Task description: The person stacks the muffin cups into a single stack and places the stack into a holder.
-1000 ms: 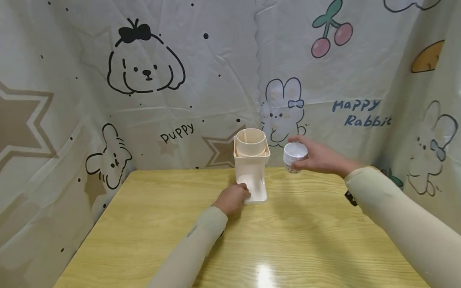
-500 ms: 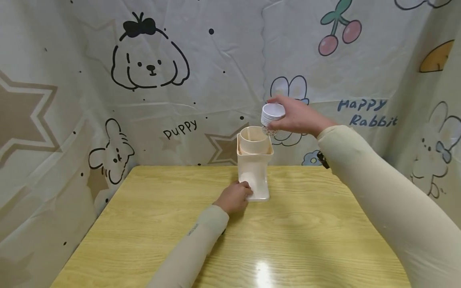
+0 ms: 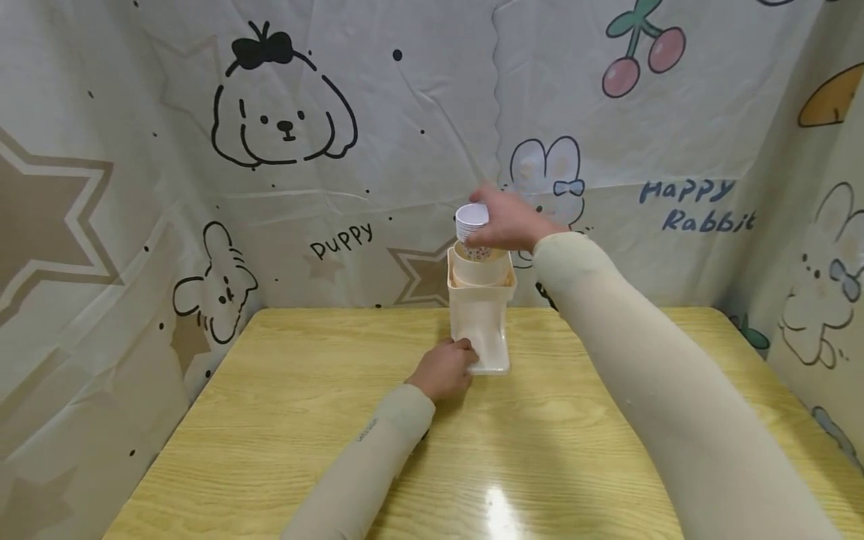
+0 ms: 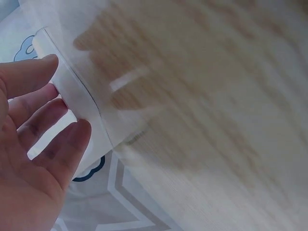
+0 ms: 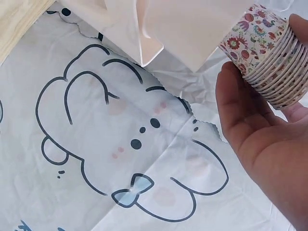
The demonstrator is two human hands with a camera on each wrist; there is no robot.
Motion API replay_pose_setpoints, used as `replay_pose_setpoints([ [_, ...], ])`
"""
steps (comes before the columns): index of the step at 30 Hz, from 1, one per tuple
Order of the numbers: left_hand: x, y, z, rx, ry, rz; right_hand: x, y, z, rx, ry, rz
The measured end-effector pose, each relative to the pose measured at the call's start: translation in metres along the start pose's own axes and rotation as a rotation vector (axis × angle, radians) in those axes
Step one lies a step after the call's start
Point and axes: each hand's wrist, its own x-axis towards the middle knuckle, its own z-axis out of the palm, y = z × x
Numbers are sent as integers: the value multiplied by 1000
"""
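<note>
A cream plastic cup dispenser (image 3: 481, 319) with a round tube (image 3: 481, 271) at its top stands upright on the table. My left hand (image 3: 444, 369) holds its lower left side; in the left wrist view, thumb and curled fingers (image 4: 72, 149) are around the pale edge of the base (image 4: 77, 89). Above the tube, my right hand (image 3: 514, 219) grips a stack of nested paper cups (image 3: 472, 217), open ends up. The right wrist view shows the flower-printed cup stack (image 5: 264, 53) with several stacked rims, its lower end at the tube's mouth. How deep it sits is hard to tell.
The yellow wood-grain table (image 3: 324, 420) reaches back to a hanging cloth (image 3: 418, 97) with cartoon prints. More cloth (image 3: 54, 337) closes off the left side, and the right side likewise. My right forearm (image 3: 648, 360) crosses over the right part of the table.
My right hand has carried the cup stack leftward and up from beside the dispenser, then over and slightly down to its tube. My left hand has kept its place on the dispenser.
</note>
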Motion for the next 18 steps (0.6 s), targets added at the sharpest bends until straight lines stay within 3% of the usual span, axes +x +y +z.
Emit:
replay_pose_setpoints([
  [12,1,6,0,53,6,-27,-3,11,7,16,-14,1],
  [18,1,8,-1,31,-9,-41,-5,14,9,-18,-4,-16],
])
